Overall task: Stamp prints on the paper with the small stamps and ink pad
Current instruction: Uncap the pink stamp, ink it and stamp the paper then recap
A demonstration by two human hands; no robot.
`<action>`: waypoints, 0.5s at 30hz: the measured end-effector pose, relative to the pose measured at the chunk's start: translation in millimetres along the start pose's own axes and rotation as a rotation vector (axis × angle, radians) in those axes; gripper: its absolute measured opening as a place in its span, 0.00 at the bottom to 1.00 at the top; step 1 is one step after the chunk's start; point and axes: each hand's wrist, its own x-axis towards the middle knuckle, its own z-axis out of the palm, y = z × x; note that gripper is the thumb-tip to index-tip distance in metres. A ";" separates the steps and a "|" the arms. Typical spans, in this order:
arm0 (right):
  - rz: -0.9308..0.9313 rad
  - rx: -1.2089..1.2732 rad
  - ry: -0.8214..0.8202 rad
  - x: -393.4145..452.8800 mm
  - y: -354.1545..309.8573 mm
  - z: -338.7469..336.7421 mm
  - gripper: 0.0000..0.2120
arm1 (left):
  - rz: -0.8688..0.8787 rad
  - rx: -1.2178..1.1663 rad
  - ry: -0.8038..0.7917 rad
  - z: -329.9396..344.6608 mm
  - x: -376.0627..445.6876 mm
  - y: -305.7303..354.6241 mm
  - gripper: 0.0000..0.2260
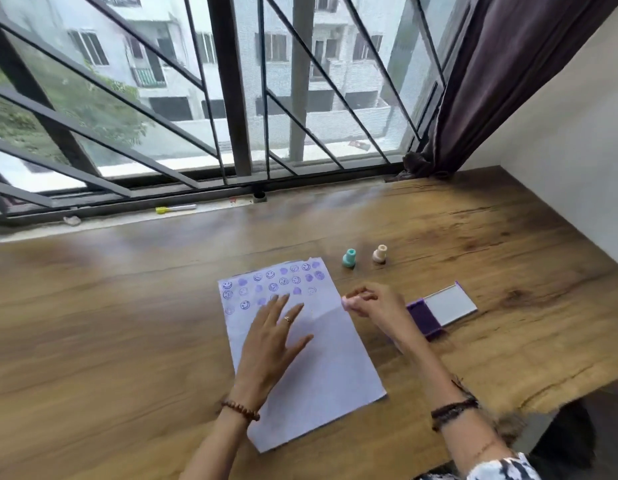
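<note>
Left hand (271, 336): flat on the paper, palm down; fingers spread open, gripping nothing; a ring on one finger; a bead bracelet at the wrist
Right hand (373, 303): raised at the paper's right edge; fingertips (357, 295) pinched closed on a small pale pink stamp (347, 301), only its end showing
Paper (318, 372): white sheet lying skewed on the wooden table (127, 323); under the left palm; its right edge just below the pinched fingertips
Prints (272, 284): purple smiley faces and hearts in rows across the top of the sheet; the nearest ones touch the left fingertips, the rest lie beyond them
Ink pad (426, 317): purple, lid open and lying flat; just right of the right hand, partly hidden behind the wrist
Teal stamp (349, 258): upright on the table; beyond the right fingertips, apart from them
Beige stamp (380, 254): upright beside the teal one; also beyond the right hand
Yellow-capped marker (175, 208): on the window ledge, well apart from both hands
</note>
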 end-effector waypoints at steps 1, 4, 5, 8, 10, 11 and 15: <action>-0.008 0.010 0.036 2.8 -4.6 10.4 0.05 | -0.007 0.012 0.007 -8.9 -1.4 -13.3 0.25; -0.034 -0.053 0.107 14.0 -20.4 35.0 0.04 | -0.034 0.029 -0.057 -26.4 -3.0 -50.0 0.34; -0.040 -0.131 0.132 19.2 -24.6 41.3 0.04 | -0.049 0.054 -0.106 -28.5 -3.7 -60.3 0.35; -0.038 -0.363 0.217 29.7 -33.4 56.4 0.06 | -0.063 0.167 -0.195 -24.6 -7.4 -79.0 0.36; -0.055 -0.446 0.250 33.3 -33.7 64.6 0.08 | -0.061 0.180 -0.187 -20.7 -9.1 -82.7 0.36; -0.061 -0.472 0.257 34.3 -33.2 68.1 0.08 | -0.057 0.180 -0.182 -19.7 -9.3 -83.9 0.37; -0.066 -0.596 0.264 37.4 -33.5 77.0 0.10 | -0.028 0.138 -0.146 -18.7 -8.0 -87.7 0.37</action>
